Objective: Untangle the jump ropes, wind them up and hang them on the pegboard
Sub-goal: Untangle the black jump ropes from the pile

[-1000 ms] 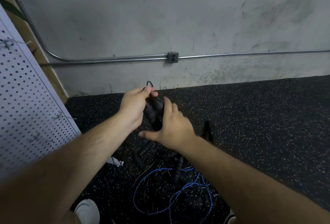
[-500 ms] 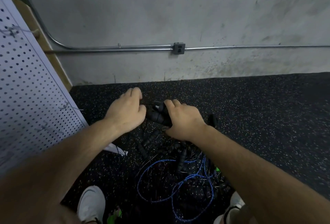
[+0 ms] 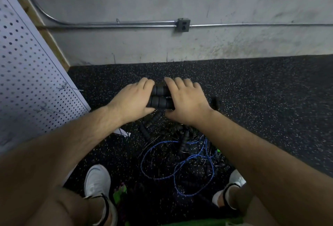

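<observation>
Compared with a second ago, the two black handles (image 3: 160, 97) are no longer standing upright in one fist but are lying level and side by side, and the camera is tipping further down toward the ground. From the head view, the left hand (image 3: 132, 99) is wrapping its fingers over the left ends and the right hand (image 3: 187, 102) is curling over the right ends, thumbs tucking underneath, so both are clasping the same pair. Squaring the handles together like this is probably giving a firm core for winding the cord round, though that cord is hiding behind the hands and I cannot tell where it is running. Whether the pair is hovering above the speckled floor (image 3: 270, 103) or touching it is not showing clearly. Below the wrists the rest of the pile is waiting: a blue rope (image 3: 162, 161) is sprawling in loose loops between the white shoes (image 3: 97, 180), crossing thin dark cords and several other black handles (image 3: 146, 128), so the untangling is looking far from finished. At the left the pegboard (image 3: 27, 74) is leaning with its wire hooks (image 3: 63, 87) jutting out, near enough for hanging once a rope is bundled.
</observation>
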